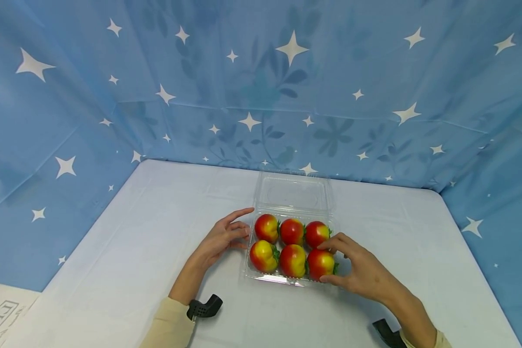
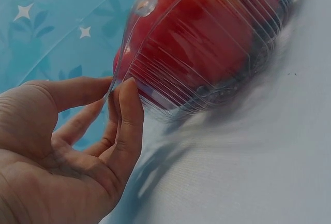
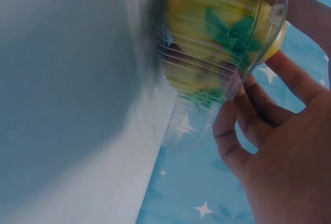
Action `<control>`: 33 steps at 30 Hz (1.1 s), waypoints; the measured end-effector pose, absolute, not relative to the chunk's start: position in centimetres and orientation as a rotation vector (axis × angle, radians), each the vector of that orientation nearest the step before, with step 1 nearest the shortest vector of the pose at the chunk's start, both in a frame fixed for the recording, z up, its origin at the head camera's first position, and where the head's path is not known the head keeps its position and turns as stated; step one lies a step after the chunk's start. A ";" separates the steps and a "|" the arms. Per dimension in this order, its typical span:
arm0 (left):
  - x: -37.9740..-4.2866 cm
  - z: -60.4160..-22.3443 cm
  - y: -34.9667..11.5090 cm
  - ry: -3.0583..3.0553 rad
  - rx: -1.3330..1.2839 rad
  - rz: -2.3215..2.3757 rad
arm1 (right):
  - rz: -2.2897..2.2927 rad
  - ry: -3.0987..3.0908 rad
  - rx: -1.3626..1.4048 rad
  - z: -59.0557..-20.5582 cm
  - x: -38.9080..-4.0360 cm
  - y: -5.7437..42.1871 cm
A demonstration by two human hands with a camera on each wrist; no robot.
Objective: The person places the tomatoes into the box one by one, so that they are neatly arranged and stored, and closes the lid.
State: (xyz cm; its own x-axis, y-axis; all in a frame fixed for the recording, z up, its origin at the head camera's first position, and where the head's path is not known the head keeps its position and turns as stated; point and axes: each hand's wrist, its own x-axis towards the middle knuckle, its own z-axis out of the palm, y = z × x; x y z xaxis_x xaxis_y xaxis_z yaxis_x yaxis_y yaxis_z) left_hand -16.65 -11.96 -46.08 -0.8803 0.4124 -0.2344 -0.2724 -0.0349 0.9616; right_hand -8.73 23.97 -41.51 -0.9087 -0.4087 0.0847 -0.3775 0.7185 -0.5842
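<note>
A clear plastic clamshell box (image 1: pixel 282 280) lies open on the table, its lid (image 1: pixel 292 191) folded back. It holds two rows of red-and-yellow fruits with green leaves, such as the upper left fruit (image 1: pixel 266 228). My right hand (image 1: pixel 365 273) grips the front right fruit (image 1: pixel 321 264) between thumb and fingers; in the right wrist view, that fruit (image 3: pixel 207 22) shows through the ribbed wall, and other fingers touch the rim. At the box's left side, my left hand (image 1: pixel 221 239) pinches the rim, as the left wrist view shows beside a red fruit (image 2: pixel 191 38).
A white cloth covers the table (image 1: pixel 156 217). Blue curtains (image 1: pixel 261 87) with white stars surround it on the back and sides. A printed white surface (image 1: pixel 4 309) shows at the lower left. Black devices, such as the left one (image 1: pixel 205 307), are worn at both wrists.
</note>
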 end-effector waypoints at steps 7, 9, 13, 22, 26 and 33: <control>-16.8 -45.9 -11.9 1.827 0.143 1.938 | -1.015 2.851 -0.668 -41.2 -9.1 24.4; -16.9 -45.8 -11.9 1.848 0.138 1.928 | -1.057 2.873 -0.689 -41.1 -9.3 24.8; -17.1 -45.6 -12.0 1.895 0.145 1.906 | -1.151 2.964 -0.664 -41.2 -10.3 25.5; -18.4 -45.2 -11.8 1.988 0.162 1.885 | -1.244 2.932 -0.238 -41.9 -13.4 26.9; -19.0 -45.3 -11.7 2.004 0.155 1.877 | -1.331 2.849 -0.191 -42.8 -14.5 27.1; -19.6 -45.6 -11.0 2.002 0.153 1.922 | -1.569 2.669 -0.238 -44.0 -16.0 26.7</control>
State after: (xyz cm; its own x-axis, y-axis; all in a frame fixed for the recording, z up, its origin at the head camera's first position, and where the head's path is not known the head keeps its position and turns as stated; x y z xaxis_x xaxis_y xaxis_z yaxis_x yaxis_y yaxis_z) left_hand -19.59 -11.02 -45.61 -0.9292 0.3219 -0.1816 -0.1683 0.0689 0.9833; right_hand -16.01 26.73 -43.96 -0.9876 -0.1502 0.0462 -0.1134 0.4779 -0.8711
